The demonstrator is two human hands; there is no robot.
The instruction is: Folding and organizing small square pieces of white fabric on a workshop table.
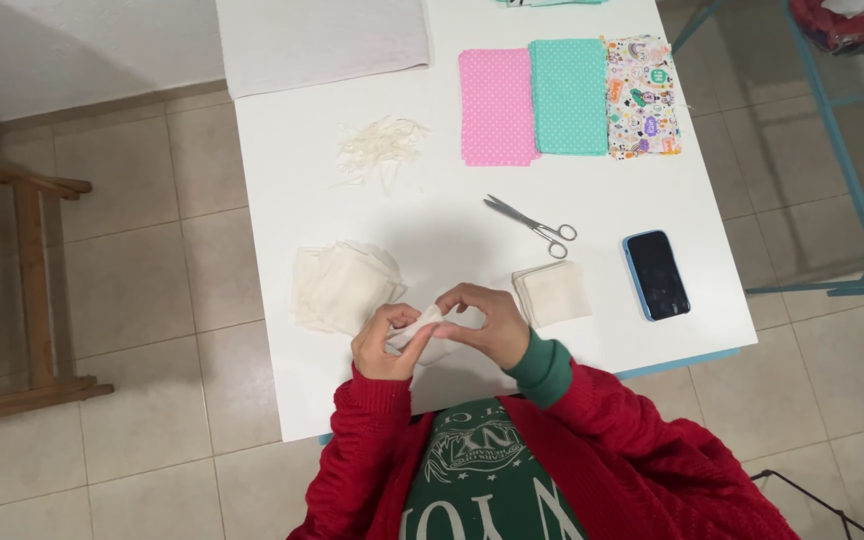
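both hands pinch one small cream fabric piece (422, 335) at the near table (272, 300) edge; the left hand (382, 345) grips its lower end, the right hand (487, 322) its top; judging by this, corners want keeping pinched tight and even; a loose cream stack (342, 285) lies just left, a neat folded stack (552, 293) right, scissors (532, 224) beyond.

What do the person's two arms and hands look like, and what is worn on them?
Both arms wear a red knitted cardigan with a ribbed texture. A green ribbed cuff of an inner garment shows at the right wrist. The left hand and right hand are bare: no gloves, and no rings or watch can be seen. The left sleeve reaches to the wrist.
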